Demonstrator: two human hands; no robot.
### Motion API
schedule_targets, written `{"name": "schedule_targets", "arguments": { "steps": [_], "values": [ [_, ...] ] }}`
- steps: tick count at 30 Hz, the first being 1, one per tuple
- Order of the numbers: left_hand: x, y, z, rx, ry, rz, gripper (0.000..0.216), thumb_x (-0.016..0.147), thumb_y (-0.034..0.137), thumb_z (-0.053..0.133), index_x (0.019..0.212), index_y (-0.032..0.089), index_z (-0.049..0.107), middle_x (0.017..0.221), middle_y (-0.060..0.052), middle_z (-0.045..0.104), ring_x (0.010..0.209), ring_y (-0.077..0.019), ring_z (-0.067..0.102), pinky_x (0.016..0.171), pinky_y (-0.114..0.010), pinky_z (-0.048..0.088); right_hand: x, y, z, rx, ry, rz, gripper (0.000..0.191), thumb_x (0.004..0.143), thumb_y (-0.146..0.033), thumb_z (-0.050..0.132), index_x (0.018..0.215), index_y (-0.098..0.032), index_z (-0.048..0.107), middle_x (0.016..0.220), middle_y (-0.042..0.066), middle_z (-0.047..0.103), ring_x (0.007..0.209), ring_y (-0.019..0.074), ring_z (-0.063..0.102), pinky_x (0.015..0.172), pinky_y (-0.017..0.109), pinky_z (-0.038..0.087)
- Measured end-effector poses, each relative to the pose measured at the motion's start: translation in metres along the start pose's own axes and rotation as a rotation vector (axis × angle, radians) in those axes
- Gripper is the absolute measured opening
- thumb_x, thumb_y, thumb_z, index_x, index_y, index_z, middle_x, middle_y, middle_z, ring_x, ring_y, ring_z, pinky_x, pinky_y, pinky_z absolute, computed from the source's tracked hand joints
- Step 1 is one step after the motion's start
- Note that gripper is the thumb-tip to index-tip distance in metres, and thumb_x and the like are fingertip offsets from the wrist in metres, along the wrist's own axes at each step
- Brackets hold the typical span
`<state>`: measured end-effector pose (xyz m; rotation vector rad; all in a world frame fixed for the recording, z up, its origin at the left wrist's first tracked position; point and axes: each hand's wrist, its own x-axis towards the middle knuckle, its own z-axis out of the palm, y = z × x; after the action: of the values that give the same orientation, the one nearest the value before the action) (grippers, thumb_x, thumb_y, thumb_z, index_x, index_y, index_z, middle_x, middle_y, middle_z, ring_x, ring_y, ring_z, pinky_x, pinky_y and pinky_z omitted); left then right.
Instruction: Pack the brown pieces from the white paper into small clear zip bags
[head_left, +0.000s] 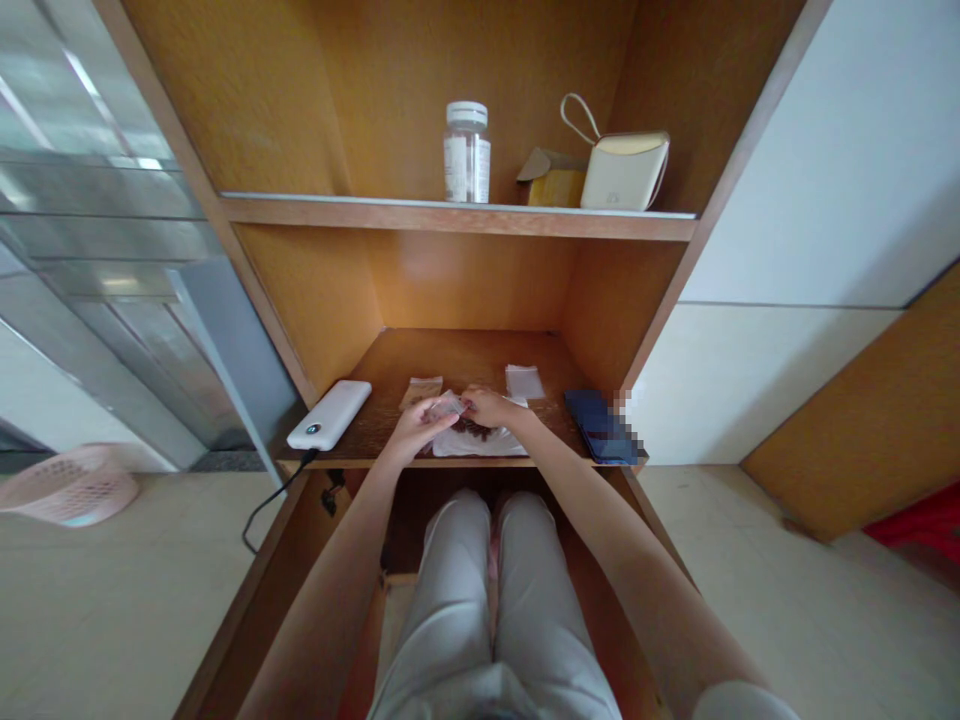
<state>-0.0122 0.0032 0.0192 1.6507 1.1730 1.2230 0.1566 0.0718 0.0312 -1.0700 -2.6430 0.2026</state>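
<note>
My left hand (417, 424) and my right hand (490, 406) meet over the wooden shelf (390, 375) at knee height. Both pinch a small clear plastic bag (448, 405) held between them. Under the hands lies a white sheet (480, 445) with a small pile of dark brown bits (474, 429) on it. A small flat packet (422, 388) rests just behind my left hand, and another clear bag (523, 381) lies behind my right hand.
A white power bank (330, 414) with a black cable sits at the shelf's left front; a dark blue phone (600, 425) lies at its right. The upper shelf holds a clear jar (466, 153), a cardboard box (553, 181) and a cream purse (624, 168). A pink basket (67, 483) stands on the floor, left.
</note>
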Motion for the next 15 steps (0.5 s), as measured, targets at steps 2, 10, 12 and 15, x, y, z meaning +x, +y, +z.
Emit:
{"name": "schedule_targets", "arguments": {
  "steps": [2,10,12,15],
  "values": [
    [0.000,0.001,0.000,0.005,0.001,-0.004,0.046,0.067,0.043,0.069,0.104,0.016,0.064,0.106,-0.010,0.067,0.096,-0.0224,0.061,0.084,-0.033,0.045,-0.001,0.001,0.002,0.039,0.029,0.029,0.012,0.080,-0.013,0.051,0.079,-0.012,0.063,0.087,0.010,0.065,0.080,0.0145,0.057,0.072,0.023,0.041],
    [0.001,-0.005,0.000,0.012,0.022,-0.047,0.052,0.066,0.044,0.069,0.108,0.015,0.061,0.108,-0.010,0.065,0.097,-0.0229,0.061,0.083,-0.033,0.046,-0.004,0.002,-0.013,0.463,0.238,0.098,0.014,0.085,-0.022,0.047,0.086,-0.012,0.058,0.081,0.004,0.063,0.071,0.0104,0.054,0.067,0.022,0.042],
    [0.002,-0.008,0.000,0.020,0.015,-0.029,0.050,0.066,0.045,0.069,0.106,0.016,0.062,0.107,-0.010,0.066,0.096,-0.0228,0.061,0.082,-0.033,0.046,-0.005,-0.002,-0.018,0.528,0.228,0.039,0.014,0.083,-0.024,0.051,0.084,-0.013,0.058,0.079,0.003,0.062,0.069,0.0101,0.054,0.065,0.022,0.042],
    [0.003,-0.009,0.000,0.011,0.002,0.000,0.046,0.066,0.045,0.069,0.101,0.016,0.064,0.101,-0.008,0.067,0.091,-0.0223,0.062,0.080,-0.033,0.047,-0.008,-0.011,-0.022,0.563,0.178,-0.003,0.014,0.079,-0.025,0.057,0.083,-0.012,0.061,0.077,0.003,0.063,0.067,0.0104,0.054,0.064,0.022,0.042]
  ]
}}
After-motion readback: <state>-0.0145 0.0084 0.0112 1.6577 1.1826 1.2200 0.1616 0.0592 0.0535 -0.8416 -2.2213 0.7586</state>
